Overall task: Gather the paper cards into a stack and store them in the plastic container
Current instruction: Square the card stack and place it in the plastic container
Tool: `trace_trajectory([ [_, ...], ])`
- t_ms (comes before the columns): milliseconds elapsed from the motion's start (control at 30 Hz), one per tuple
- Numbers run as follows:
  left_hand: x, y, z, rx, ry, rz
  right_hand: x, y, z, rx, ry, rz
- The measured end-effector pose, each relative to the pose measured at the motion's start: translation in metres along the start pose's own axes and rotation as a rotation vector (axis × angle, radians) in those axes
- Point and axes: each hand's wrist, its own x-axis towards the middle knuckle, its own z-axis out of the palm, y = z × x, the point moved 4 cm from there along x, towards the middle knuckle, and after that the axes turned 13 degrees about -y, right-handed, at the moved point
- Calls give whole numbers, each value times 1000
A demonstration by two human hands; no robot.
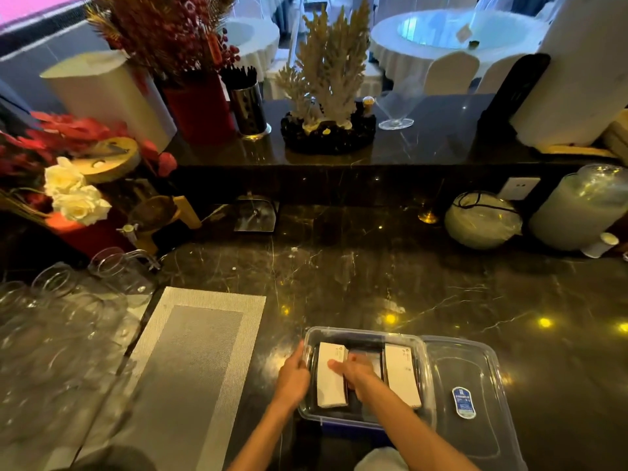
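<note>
counter (339, 266) dark marble | plastic container (426, 375) sitting open at near edge, lid (472, 396) lying just right | two paper card stacks (402, 375) lying inside | your left hand (292, 379) gripping container's left wall | your right hand (353, 370) inside, fingers pressing left stack (331, 385), grasp unclear

Nothing is legible: the blue oval sticker (463, 402) on the clear plastic lid (482, 433) and the small print on the white paper cards (401, 375) are too blurred to read.

single head-worn wide-angle view, forward and down, close over the counter (339, 266)
</note>
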Motion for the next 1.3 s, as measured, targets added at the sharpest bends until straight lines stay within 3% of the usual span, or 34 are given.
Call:
trace_trajectory([
  [167,5,-7,0,24,20,4,5,2,11,-61,40,-1],
  [400,8,-11,1,26,41,8,0,-3,9,-346,221,-72],
  [767,9,-14,2,-49,24,8,-3,4,21,-58,55,6],
  [1300,10,-16,0,-116,2,30,-14,-7,35,-167,-42,38],
])
